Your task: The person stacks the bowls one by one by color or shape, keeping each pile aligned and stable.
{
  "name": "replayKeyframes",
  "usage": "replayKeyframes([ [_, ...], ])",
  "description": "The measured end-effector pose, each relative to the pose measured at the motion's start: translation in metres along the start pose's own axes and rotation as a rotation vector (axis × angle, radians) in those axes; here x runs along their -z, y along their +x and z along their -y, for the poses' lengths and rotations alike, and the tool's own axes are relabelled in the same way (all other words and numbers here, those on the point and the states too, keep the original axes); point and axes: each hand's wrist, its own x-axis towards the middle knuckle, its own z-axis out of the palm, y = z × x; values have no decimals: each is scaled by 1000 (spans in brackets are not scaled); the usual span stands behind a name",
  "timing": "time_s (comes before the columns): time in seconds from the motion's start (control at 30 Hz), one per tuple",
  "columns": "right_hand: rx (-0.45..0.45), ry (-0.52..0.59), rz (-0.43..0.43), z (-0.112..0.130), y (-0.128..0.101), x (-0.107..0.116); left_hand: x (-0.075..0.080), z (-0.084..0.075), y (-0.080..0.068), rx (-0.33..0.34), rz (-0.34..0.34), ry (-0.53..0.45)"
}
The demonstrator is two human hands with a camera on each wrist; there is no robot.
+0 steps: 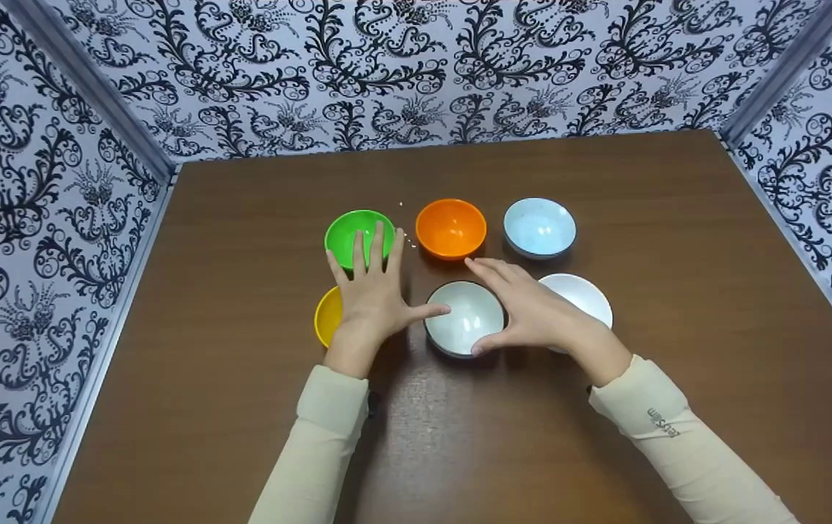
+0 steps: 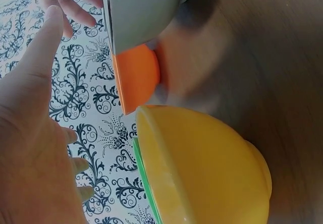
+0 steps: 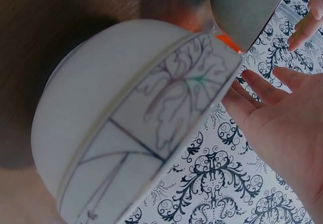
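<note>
Fingers spread wide, my left hand [image 1: 372, 302] hovers over the green bowl [image 1: 341, 234] and the yellow bowl [image 1: 326, 320], covering part of both. Its thumb overlaps the left rim of a pale grey bowl [image 1: 463, 324] in the head view. My right hand [image 1: 536, 309] is at that bowl's right side, thumb and fingers apart and holding nothing. Beneath the right hand, partly hidden, stands a white bowl [image 1: 584, 295]; the right wrist view shows the leafy line drawing on its side. In the left wrist view the left palm is above the yellow bowl's rim [image 2: 151, 148].
An orange bowl [image 1: 450, 229] and a light blue bowl [image 1: 539, 227] stand in the back row beside the green one. Tiny white bits lie between the green and orange bowls. Patterned panels [image 1: 416, 80] border the brown table [image 1: 226, 291] at the back and sides.
</note>
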Motion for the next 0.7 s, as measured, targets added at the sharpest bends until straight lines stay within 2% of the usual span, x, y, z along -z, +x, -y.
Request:
replayKeyframes([
  [0.7, 12, -2, -6, 0, 0, -10, -1, 1, -2, 5, 5, -7],
])
